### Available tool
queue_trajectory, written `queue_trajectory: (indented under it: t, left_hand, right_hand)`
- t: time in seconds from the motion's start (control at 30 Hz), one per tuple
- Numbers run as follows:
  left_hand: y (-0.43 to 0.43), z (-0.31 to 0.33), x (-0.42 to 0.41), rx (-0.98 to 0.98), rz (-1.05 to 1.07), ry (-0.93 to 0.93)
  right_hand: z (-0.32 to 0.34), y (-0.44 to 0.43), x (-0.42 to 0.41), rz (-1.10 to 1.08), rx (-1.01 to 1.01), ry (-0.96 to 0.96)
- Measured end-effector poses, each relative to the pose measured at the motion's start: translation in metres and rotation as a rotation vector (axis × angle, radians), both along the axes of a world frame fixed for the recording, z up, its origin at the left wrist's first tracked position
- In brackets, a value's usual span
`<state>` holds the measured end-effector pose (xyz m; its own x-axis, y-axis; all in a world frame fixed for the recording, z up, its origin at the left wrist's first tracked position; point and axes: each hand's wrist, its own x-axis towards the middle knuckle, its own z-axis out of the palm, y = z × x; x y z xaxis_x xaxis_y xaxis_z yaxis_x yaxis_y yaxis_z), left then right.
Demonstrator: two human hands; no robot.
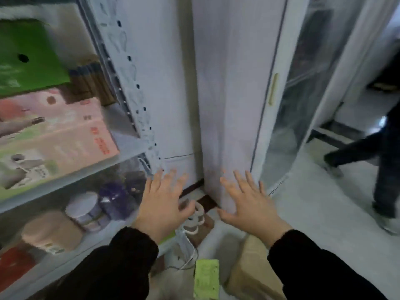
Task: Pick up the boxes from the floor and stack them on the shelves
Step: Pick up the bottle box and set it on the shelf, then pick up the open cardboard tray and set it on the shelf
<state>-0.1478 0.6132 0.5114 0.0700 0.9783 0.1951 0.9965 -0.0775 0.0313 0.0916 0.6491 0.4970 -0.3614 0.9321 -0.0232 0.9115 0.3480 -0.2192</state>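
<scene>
Both hands are empty, fingers spread wide: the left hand (161, 201) and right hand (249, 203) reach forward, palms down, in black sleeves. Below them on the floor lie a brown cardboard box (252, 269) under the right wrist and a small light-green box (205, 278) between the arms. On the shelves (121, 158) at left sit a green box (28, 59) and pink boxes (54, 135) with red writing too blurred to read.

Boxes (54, 135) on shelf (71, 176) (left)
</scene>
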Motion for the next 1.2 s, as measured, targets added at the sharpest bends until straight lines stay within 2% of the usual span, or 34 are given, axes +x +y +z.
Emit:
queue_trajectory:
  t: [0.23,0.4,0.57,0.77,0.93,1.2]
  left_hand:
    - [-0.013,-0.047,0.169,-0.225,-0.5,-0.05]
    - [-0.096,-0.08,0.308,-0.391,-0.85,-0.01]
    - [-0.185,-0.102,0.419,-0.463,-1.126,0.101]
    - [-0.274,-0.133,0.526,-0.478,-1.28,0.25]
    - [-0.331,-0.155,0.593,-0.539,-1.352,0.29]
    - [-0.331,-0.196,0.656,-0.623,-1.396,0.31]
  right_hand:
    - [-0.041,-0.154,0.149,-0.613,-0.112,-0.02]
    - [-0.071,-0.303,0.229,-1.013,-0.219,0.054]
    - [-0.1,-0.426,0.287,-1.338,-0.279,0.156]
    - [-0.128,-0.535,0.349,-1.518,-0.308,0.26]
    - [-0.146,-0.598,0.403,-1.633,-0.319,0.354]
    - [-0.197,-0.629,0.453,-1.81,-0.443,0.466]
